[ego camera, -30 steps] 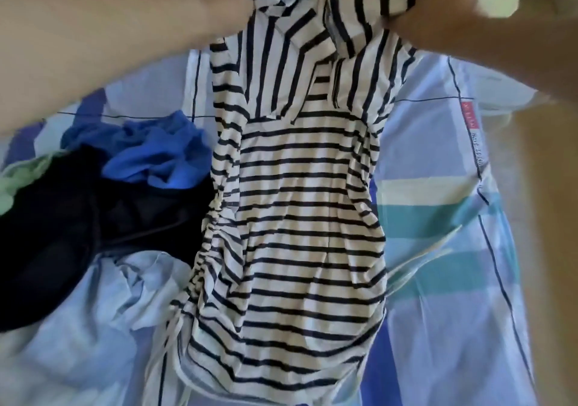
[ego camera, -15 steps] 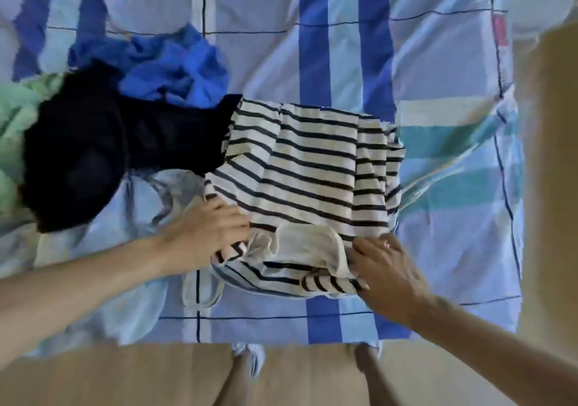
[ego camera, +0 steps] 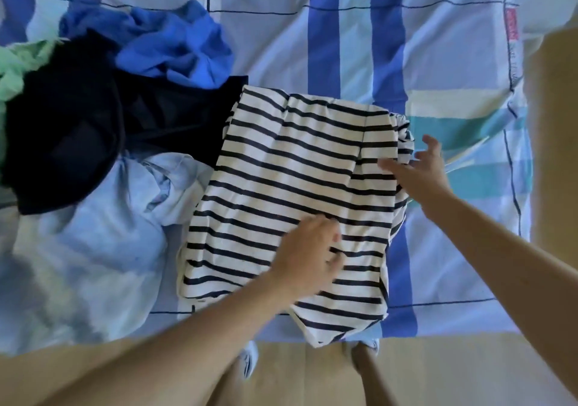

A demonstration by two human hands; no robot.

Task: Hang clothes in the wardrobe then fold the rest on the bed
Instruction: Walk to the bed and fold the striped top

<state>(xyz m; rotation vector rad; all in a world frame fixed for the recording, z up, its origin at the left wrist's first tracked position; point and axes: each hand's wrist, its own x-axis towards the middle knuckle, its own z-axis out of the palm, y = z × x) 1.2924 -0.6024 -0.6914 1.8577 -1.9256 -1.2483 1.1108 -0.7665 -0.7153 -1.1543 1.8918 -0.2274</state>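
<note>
A white top with navy stripes (ego camera: pixel 281 167) lies folded into a rough rectangle on the bed (ego camera: pixel 350 45), its lower corner hanging over the near edge. My left hand (ego camera: pixel 308 255) rests on the lower middle of the folded top, fingers lightly bent against the cloth. At the top's right edge my right hand (ego camera: pixel 419 167) has its fingers spread, the fingertips touching the fabric. Neither hand grips anything.
To the left lies a heap of loose clothes: a black garment (ego camera: pixel 78 124), a bright blue one (ego camera: pixel 175 45), a pale blue shirt (ego camera: pixel 93 233) and a green piece (ego camera: pixel 15 67). Wooden floor (ego camera: pixel 297 374) and my feet show below the bed's edge.
A second ago both hands held the striped top up by its shoulders. It was then laid down and folded over; now the hands have let go and rest flat on it.
</note>
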